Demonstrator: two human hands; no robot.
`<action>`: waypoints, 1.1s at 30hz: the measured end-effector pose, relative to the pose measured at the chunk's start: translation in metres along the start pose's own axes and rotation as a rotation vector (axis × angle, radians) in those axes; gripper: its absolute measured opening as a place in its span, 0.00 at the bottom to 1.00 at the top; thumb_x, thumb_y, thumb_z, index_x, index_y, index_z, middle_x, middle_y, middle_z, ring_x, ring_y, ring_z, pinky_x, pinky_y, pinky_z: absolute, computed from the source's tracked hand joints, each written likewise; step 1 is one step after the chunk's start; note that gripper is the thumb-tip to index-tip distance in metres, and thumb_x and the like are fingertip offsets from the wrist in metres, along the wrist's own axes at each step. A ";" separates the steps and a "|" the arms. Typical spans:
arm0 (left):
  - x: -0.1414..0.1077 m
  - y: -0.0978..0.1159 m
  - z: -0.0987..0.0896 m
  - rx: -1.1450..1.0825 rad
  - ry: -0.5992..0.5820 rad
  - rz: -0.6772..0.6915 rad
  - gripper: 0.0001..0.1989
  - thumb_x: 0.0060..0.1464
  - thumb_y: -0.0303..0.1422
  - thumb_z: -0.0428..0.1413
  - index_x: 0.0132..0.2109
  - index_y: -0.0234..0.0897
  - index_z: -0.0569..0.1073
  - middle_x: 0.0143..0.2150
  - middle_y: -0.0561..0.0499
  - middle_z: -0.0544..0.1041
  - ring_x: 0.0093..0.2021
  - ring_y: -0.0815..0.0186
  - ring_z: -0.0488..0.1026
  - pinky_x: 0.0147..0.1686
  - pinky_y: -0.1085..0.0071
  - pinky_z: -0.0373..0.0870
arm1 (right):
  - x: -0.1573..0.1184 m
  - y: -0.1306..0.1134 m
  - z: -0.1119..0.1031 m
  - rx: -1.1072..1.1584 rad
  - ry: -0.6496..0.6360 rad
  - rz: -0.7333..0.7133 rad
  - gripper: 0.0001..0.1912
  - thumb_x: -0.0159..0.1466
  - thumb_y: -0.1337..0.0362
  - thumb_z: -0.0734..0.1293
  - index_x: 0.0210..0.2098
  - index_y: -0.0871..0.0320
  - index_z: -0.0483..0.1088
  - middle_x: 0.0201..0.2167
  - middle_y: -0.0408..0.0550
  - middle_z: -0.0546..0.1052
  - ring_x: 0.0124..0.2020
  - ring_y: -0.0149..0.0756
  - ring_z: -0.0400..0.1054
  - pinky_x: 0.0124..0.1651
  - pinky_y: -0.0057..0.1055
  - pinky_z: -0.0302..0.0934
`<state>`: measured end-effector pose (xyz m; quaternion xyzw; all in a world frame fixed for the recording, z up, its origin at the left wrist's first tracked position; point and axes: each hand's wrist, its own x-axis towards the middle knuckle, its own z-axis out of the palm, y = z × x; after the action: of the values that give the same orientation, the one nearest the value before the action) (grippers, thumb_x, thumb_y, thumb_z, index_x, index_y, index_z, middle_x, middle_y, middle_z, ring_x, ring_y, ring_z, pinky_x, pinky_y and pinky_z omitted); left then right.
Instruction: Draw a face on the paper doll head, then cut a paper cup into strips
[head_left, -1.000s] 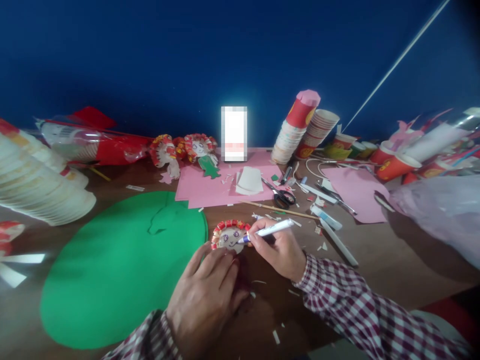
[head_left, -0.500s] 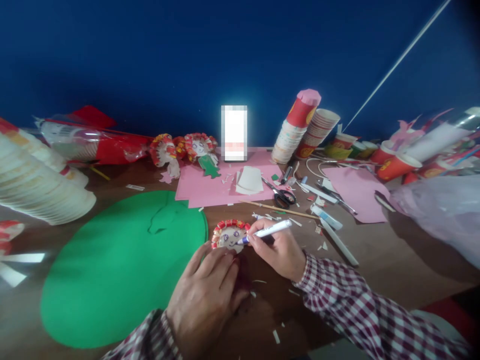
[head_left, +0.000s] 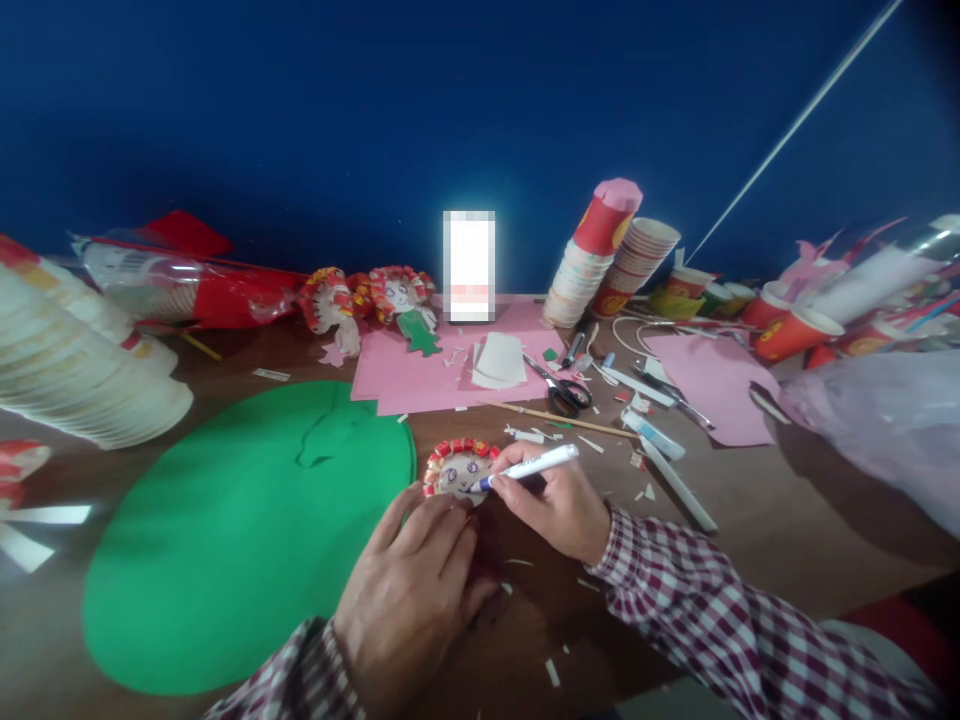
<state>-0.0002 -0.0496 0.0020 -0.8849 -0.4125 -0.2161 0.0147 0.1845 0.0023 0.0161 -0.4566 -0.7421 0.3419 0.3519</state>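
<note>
A white marker (head_left: 534, 465) with a purple tip is pinched in my right hand (head_left: 561, 505), its tip at the mouth of a drawn face. That face is on a small white paper piece (head_left: 459, 474) edged with red and yellow curls, lying on the brown table. My left hand (head_left: 416, 570) rests on the lower edge of the piece, fingers bent and close together, holding it down; its fingertips cover that edge. Left of my hands is a large green sheet (head_left: 247, 540) with a small cut and pencil lines near its top.
Black scissors (head_left: 568, 394) lie beside pink sheets (head_left: 420, 385) and a wooden stick (head_left: 559, 418). Stacked cups (head_left: 585, 255) lean at the back; more cups (head_left: 90, 350) stand left. Two finished-looking curly-edged figures (head_left: 397, 290) are behind. Paper scraps are scattered about.
The marker and its tip have shifted slightly left along the face's mouth with my right hand. My left hand stays in place.
</note>
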 end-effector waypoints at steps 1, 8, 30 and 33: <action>0.000 0.000 0.000 0.000 -0.001 -0.003 0.15 0.57 0.39 0.49 0.42 0.34 0.74 0.44 0.47 0.76 0.49 0.57 0.67 0.56 0.53 0.54 | 0.000 0.000 0.000 -0.001 0.001 -0.001 0.02 0.60 0.66 0.63 0.33 0.57 0.68 0.27 0.43 0.73 0.30 0.32 0.67 0.36 0.28 0.60; 0.002 -0.002 -0.001 0.002 -0.011 0.000 0.15 0.57 0.39 0.49 0.42 0.33 0.74 0.44 0.47 0.76 0.49 0.58 0.67 0.56 0.54 0.53 | 0.000 0.000 0.000 -0.001 0.004 -0.002 0.03 0.61 0.67 0.62 0.33 0.57 0.68 0.28 0.43 0.73 0.31 0.31 0.67 0.36 0.27 0.60; 0.001 0.000 0.000 -0.008 -0.018 -0.017 0.15 0.56 0.40 0.50 0.43 0.34 0.73 0.45 0.47 0.76 0.49 0.58 0.67 0.57 0.54 0.52 | -0.001 0.003 0.000 0.101 0.048 0.093 0.04 0.62 0.65 0.61 0.33 0.58 0.66 0.26 0.44 0.73 0.27 0.30 0.67 0.31 0.26 0.61; 0.001 0.000 -0.001 -0.005 -0.016 -0.016 0.16 0.56 0.40 0.50 0.44 0.34 0.73 0.44 0.47 0.76 0.49 0.58 0.67 0.57 0.55 0.52 | 0.000 0.004 0.001 0.226 0.066 0.146 0.05 0.63 0.64 0.60 0.33 0.58 0.64 0.24 0.43 0.72 0.25 0.30 0.68 0.29 0.25 0.61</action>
<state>0.0003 -0.0491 0.0032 -0.8832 -0.4193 -0.2099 0.0074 0.1859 0.0032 0.0124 -0.4778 -0.6516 0.4330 0.3995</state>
